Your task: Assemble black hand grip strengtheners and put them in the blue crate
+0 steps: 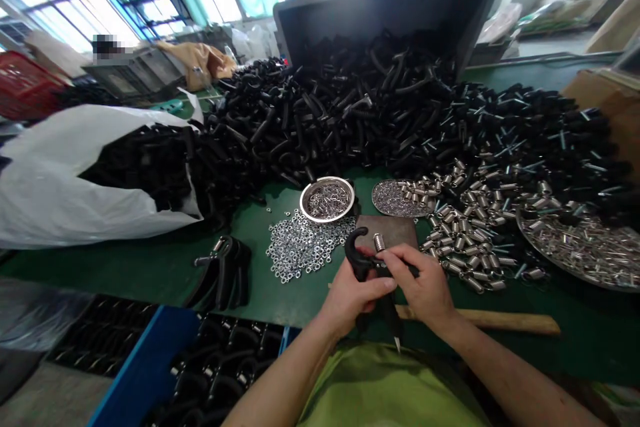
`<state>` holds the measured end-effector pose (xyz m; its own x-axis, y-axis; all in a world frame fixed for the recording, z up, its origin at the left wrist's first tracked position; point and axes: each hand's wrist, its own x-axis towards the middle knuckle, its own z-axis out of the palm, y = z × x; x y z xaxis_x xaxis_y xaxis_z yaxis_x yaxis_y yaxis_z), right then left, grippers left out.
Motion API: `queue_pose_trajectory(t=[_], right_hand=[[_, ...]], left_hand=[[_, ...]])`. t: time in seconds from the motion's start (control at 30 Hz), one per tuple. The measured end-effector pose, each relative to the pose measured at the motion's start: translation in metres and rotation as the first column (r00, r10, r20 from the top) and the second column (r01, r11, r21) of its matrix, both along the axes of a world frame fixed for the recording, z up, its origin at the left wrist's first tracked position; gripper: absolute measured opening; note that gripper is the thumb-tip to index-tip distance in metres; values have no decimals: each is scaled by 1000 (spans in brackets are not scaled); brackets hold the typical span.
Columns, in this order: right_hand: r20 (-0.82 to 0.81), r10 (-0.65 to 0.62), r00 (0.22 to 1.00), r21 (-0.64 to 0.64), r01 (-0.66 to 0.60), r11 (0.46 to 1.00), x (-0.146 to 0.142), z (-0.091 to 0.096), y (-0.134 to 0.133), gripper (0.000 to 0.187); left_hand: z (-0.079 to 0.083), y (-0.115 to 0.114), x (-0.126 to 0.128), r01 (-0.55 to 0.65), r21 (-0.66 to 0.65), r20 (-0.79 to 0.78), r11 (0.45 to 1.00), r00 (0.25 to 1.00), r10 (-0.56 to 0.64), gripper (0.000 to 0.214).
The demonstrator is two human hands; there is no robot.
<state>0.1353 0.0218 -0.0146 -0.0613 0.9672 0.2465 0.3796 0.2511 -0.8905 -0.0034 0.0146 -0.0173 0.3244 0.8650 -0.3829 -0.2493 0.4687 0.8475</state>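
Note:
A black curved handle (356, 255) with a hooked end is gripped in my left hand (353, 290), close to the table's front edge. The fingers of my right hand (420, 280) are pinched together against the middle of that handle; what lies between the fingertips is too small to make out. Just above those fingertips shows a silver coil spring (379, 241); whether it is touched cannot be told. Behind the hands lies a flat grey metal block (400, 230). A pointed metal tip (397, 345) sticks out below the hands.
Loose nuts (295, 250) and a round metal bowl (303, 203) of small parts lie ahead. Springs (465, 240) and a tray of pins (590, 247) are on the right. Black handles (325, 113) heap behind. A wooden stick (505, 320) lies near the edge; a blue crate (135, 360) stands below.

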Motion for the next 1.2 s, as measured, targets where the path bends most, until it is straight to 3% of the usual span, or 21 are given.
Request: queue_pose_trajectory(t=[0.13,0.27,0.33,0.4,0.43,0.5,0.53,0.6,0.63,0.67,0.73,0.83,0.9,1.07,1.2], right_hand=[[82,38,996,18,-39,999,5,0,2,27],[190,232,954,50,-245,968,14,5,7,24],[267,226,937,156,-274,949,18,4,8,21],[294,147,945,211,-214,954,23,-1,8,20],[276,124,953,166,-174,971,24,-5,9,21],[171,171,970,-92,-157,983,26,-12,13,29],[86,228,970,-257,-200,945,25,-15,16,34],[-105,344,933,-477,-351,806,22,-18,23,40],[-175,383,907,-508,-416,754,20,-17,26,41],[-203,396,895,-503,-443,743,17,-17,29,39],[-114,340,933,-441,-355,824,10,-13,32,32],[195,203,959,-339,-128,932,1,-6,30,23],[346,230,910,-319,-117,940,-1,-1,27,21],[565,383,731,-290,-259,921,2,6,25,25],[645,383,662,-321,-220,921,5,-2,41,36]], left_hand=[[2,-2,5,33,-5,-144,999,989,-33,48],[-10,-1,6,-48,-6,-10,999,999,48,44],[-13,2,4,-87,15,33,996,996,87,49],[-13,6,0,-111,77,-10,991,994,112,65],[-11,9,-3,-117,133,-62,984,990,126,75],[-7,13,-7,-112,285,-186,952,968,170,90],[-4,15,-9,-90,356,-241,930,953,184,93],[-2,17,-10,4,447,-329,895,931,160,94],[-1,18,-10,61,461,-367,885,921,128,92],[-2,18,-10,103,462,-396,881,913,101,90],[-6,17,-7,103,450,-410,887,906,103,87],[-16,13,-5,2,434,-361,901,916,172,84],[-21,11,-6,2,451,-359,892,916,180,84],[-22,12,-11,151,490,-467,858,877,113,81],[-31,25,-4,180,452,-485,874,872,71,80]])
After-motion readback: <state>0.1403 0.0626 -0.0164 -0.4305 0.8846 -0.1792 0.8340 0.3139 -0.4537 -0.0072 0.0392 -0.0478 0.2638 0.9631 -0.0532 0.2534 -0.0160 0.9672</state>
